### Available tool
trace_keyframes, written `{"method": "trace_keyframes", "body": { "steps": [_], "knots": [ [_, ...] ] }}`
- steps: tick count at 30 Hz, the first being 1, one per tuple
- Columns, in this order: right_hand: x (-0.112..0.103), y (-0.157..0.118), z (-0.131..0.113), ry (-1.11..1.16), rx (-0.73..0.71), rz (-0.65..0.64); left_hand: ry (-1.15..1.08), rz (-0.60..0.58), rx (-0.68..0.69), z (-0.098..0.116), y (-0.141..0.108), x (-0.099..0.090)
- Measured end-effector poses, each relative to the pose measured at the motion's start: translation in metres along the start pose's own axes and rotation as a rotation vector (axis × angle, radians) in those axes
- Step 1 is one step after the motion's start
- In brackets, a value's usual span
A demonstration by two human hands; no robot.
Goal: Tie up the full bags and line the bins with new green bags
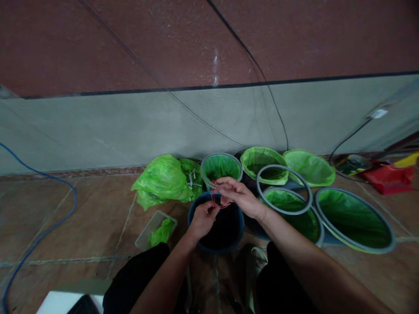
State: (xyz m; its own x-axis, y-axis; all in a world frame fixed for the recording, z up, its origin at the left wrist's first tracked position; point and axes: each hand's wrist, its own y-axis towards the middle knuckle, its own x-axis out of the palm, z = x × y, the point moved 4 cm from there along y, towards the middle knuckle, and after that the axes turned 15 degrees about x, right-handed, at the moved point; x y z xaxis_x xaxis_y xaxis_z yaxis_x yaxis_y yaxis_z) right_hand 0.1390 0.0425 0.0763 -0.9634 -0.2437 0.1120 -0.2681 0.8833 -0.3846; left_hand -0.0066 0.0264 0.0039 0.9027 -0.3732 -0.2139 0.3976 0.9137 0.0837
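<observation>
Above a dark blue bin [193, 226] between my feet, both hands hold a thin red cord [213, 196]. My left hand [203, 218] pinches its lower part between thumb and fingertips. Slightly higher and to the right, my right hand [237, 194] has its fingers closed on the cord's upper part. The dark inside of the bin shows no clear detail. Just behind my hands stands a bin with a green liner [221, 165] and a grey rim. A loose grey ring [261, 189] rests tilted over the bins to the right, close to my right wrist.
Several green-lined bins [355, 218] stand on the right. A full green bag [163, 176] lies left of them against the wall. Nearer me is a clear plastic tub [144, 235] with green plastic inside. A blue cable [42, 235] crosses the left floor; a red object [389, 176] lies far right.
</observation>
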Motion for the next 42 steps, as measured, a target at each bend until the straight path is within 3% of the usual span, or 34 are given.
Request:
{"method": "trace_keyframes", "body": {
  "steps": [3, 6, 8, 12, 18, 26, 34, 39, 42],
  "knots": [
    [-0.001, 0.006, 0.018, -0.065, 0.071, 0.088, -0.006, 0.027, -0.004, -0.003, 0.000, -0.002],
    [0.013, 0.010, 0.043, -0.245, 0.160, -0.049, -0.033, 0.041, 0.033, -0.001, 0.001, -0.005],
    [0.023, 0.011, 0.053, -0.306, 0.123, -0.097, -0.042, 0.052, 0.066, 0.003, 0.002, -0.007],
    [0.036, 0.012, 0.053, -0.163, -0.011, -0.121, 0.026, 0.110, 0.108, 0.012, 0.003, -0.013],
    [0.040, 0.010, 0.045, 0.010, 0.032, -0.167, 0.052, 0.204, 0.095, 0.019, 0.003, -0.022],
    [0.036, 0.012, 0.047, -0.029, 0.068, -0.082, -0.071, 0.235, -0.067, 0.009, 0.000, -0.021],
    [0.038, 0.001, 0.038, -0.616, -0.193, 0.273, -0.275, 0.400, -0.235, 0.011, -0.003, -0.021],
    [0.043, -0.004, 0.037, -0.756, -0.340, 0.342, -0.384, 0.408, -0.308, 0.006, -0.004, -0.016],
    [0.045, -0.003, 0.036, -0.783, -0.326, 0.307, -0.265, 0.410, -0.256, 0.005, -0.003, -0.022]
  ]
}}
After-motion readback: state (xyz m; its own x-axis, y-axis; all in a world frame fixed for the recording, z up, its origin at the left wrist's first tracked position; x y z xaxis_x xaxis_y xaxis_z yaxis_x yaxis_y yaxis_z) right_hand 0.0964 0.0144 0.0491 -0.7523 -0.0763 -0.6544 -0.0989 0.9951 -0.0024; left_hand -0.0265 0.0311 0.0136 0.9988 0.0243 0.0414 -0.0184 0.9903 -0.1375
